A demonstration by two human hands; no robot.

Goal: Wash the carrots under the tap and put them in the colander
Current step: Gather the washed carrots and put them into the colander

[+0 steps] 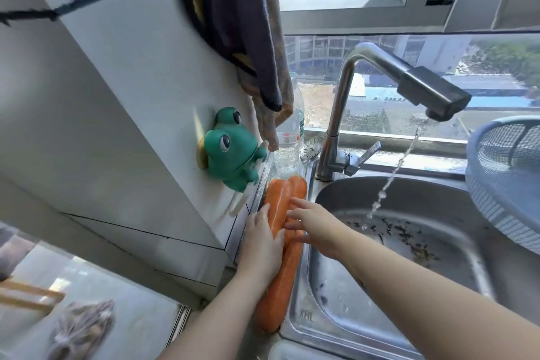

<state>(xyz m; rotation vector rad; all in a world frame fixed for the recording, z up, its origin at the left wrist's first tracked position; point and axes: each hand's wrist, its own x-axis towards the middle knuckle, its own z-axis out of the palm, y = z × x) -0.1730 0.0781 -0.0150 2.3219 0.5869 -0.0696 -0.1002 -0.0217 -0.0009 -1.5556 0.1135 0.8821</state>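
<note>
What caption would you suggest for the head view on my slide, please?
Left hand grips and right hand touches carrots beside the sink as the tap runs, colander at right.

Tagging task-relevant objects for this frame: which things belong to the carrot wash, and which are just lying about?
Job: carrots on the ledge; left hand gripping one; right hand touching them; running tap; sink; mesh colander.

Lying about: frog-shaped holder; plastic bottle; hanging cloths; sink strainer.
</note>
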